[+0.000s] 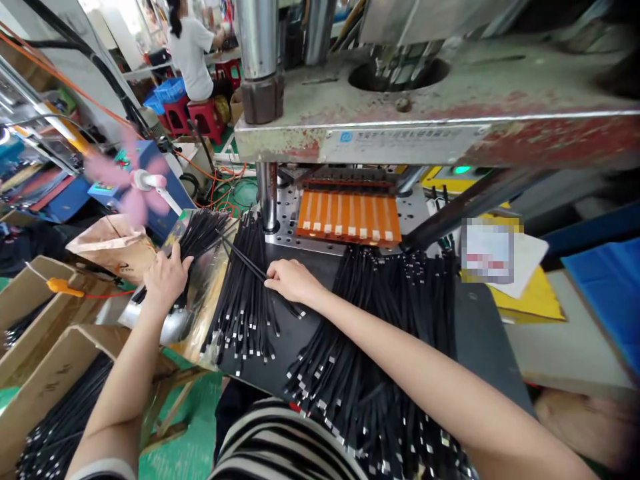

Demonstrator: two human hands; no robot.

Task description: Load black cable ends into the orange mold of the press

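The head view has a couple of thin black strips (245, 259) left of centre, matte and flexible, slanting to the upper left out of the right hand (291, 280). That hand's grip is narrow, finger and thumb pinched on them; their lower run is hidden behind it. The left hand (167, 275) lies over a loose bundle (203, 232) of similar strips further left; its palm side is turned away, so I cannot tell whether its grip closes on any.

Beneath the right hand, a middle pile (245, 293) of strips with small silvery ends fans over the smooth dark bench (295, 340). A thicker right pile (395, 327) spills toward the bottom edge, partly covered by the forearm.

Above centre, a glossy orange block (347, 215) with pale ribs sits on a drilled metal plate (417, 213), under a scuffed, paint-flaked press beam (290, 143) cut off at right. Its label's small print is unreadable. A pixelated patch covers a card at right. On the left, pink fan (134, 180) blades blur above creased cardboard boxes (47, 393), cropped by the frame.
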